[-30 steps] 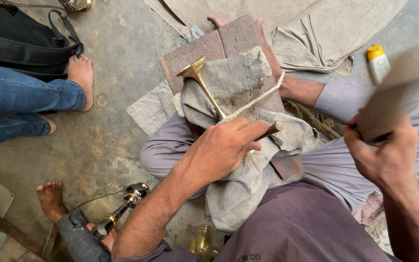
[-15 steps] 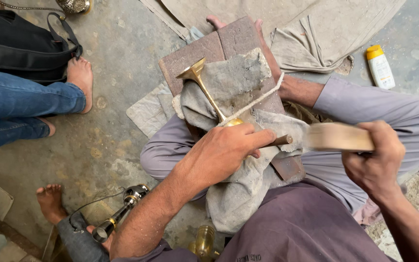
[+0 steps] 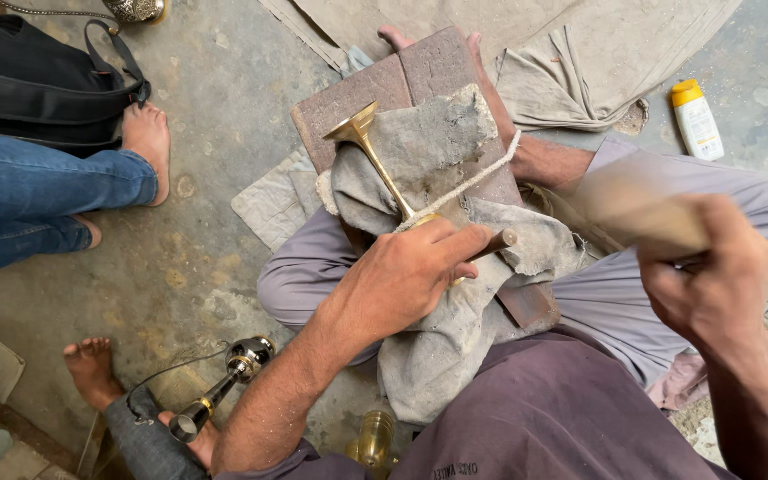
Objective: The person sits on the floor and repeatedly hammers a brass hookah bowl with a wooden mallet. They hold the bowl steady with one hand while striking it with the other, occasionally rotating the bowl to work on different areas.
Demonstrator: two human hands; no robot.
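Brass goblet (image 3: 382,169), hard and slick, pinned by my left hand (image 3: 402,276) gripping a punch (image 3: 491,244); at three o'clock, right hand (image 3: 713,284) clenches a blurred mallet (image 3: 633,213).

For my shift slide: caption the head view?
Left hand pins slender brass goblet on grey cloth; right hand holds wooden mallet.

Off to my side, someone's blue-jeaned legs (image 3: 37,200) stretch across the stained concrete floor (image 3: 215,98), one bare foot (image 3: 146,138) resting just under a black fabric bag with a strap (image 3: 37,76). Nearer my knee, another person's bare foot (image 3: 91,369) sits beside a dark metal-and-brass fitting with a thin black cord (image 3: 220,391). A small brass cup-shaped piece (image 3: 373,437) stands close against my lap. Beyond my legs, a crumpled beige cloth sheet (image 3: 544,53) lies spread out, and a white plastic bottle with a yellow cap (image 3: 695,120) lies near its edge.
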